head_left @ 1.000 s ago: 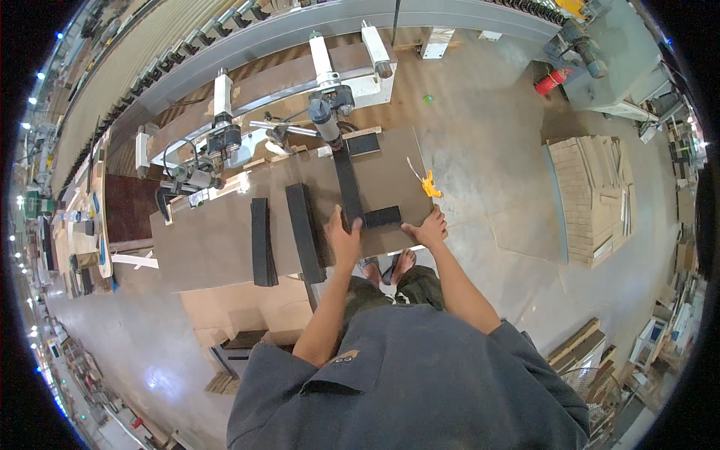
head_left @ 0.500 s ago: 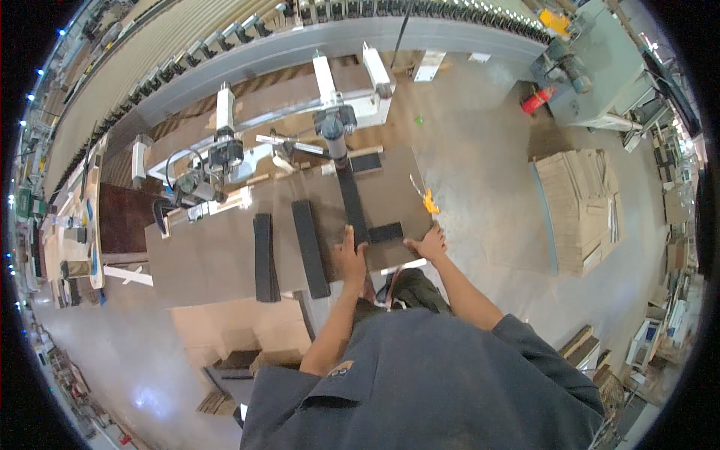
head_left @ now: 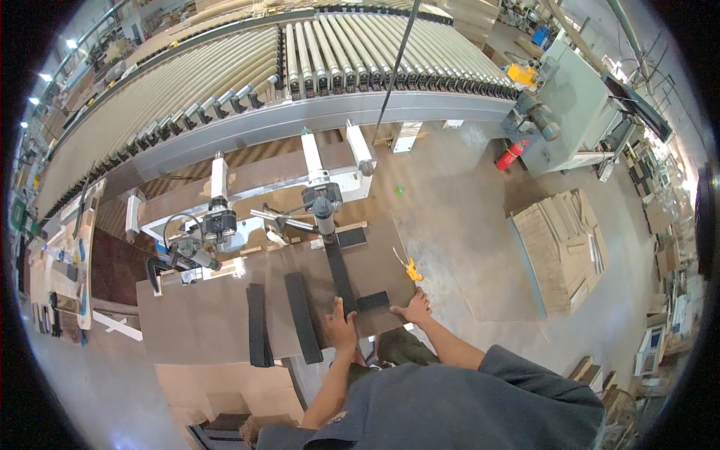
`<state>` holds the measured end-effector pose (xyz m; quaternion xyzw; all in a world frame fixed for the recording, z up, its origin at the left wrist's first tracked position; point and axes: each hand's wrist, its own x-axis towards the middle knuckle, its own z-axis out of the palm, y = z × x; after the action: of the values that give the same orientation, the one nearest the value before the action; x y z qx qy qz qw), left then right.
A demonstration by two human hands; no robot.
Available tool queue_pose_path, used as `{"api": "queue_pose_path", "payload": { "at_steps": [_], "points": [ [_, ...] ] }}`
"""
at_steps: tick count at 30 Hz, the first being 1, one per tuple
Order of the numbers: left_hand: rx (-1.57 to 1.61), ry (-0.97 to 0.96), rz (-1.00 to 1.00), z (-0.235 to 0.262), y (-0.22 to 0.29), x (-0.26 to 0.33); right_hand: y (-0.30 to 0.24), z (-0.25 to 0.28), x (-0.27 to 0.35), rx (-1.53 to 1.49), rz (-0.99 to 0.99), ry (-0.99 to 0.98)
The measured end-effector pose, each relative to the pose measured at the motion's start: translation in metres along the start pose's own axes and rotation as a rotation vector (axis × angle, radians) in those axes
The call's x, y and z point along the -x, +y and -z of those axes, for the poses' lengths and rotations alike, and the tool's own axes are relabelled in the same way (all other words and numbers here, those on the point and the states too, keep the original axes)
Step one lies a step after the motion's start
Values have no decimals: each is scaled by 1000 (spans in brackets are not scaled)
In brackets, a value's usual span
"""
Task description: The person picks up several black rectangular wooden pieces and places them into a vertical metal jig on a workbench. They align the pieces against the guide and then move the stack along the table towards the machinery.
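My left hand point(head_left: 341, 328) rests at the near end of a long black strip point(head_left: 339, 276), its fingers stretched and thumb apart. At the right edge of a brown board-like work surface point(head_left: 202, 304), my right hand point(head_left: 414, 307) lies with its thumb stretched toward a short black piece point(head_left: 373, 301). That short piece lies crosswise, right beside the long strip. The strip's far end runs under a grey cylindrical machine head point(head_left: 324, 221). To the left lie another black strip point(head_left: 303, 319) and a stack of black strips point(head_left: 258, 322), both reaching to the near edge.
Another black piece point(head_left: 351, 238) lies at the surface's far edge. More machine heads point(head_left: 220, 217) stand further left. A yellow-orange tool point(head_left: 412, 270) sits by the right edge. Beyond are a roller conveyor point(head_left: 360, 56), a red fire extinguisher point(head_left: 511, 155) and stacked cardboard point(head_left: 562, 251).
The head view has tilted up, so more of the roller conveyor shows and everything sits lower. Both hands stay at about the same places beside the long strip and the short piece.
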<state>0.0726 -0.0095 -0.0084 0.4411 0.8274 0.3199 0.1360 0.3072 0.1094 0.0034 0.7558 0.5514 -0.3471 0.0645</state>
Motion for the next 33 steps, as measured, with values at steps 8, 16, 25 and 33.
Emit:
{"api": "queue_pose_path", "payload": {
  "at_steps": [8,16,25,33],
  "points": [
    [-24,61,-35,-19,-20,6,1,-3,-2,-4,19,-22],
    [-34,126,-109,-25,-19,-3,3,-4,-13,-24,40,-7],
    [-61,8,-77,2,11,-18,-1,-9,-31,-40,91,58],
    [27,-2,-42,-1,9,-26,-3,-10,-39,-69,99,44]
  ]
}}
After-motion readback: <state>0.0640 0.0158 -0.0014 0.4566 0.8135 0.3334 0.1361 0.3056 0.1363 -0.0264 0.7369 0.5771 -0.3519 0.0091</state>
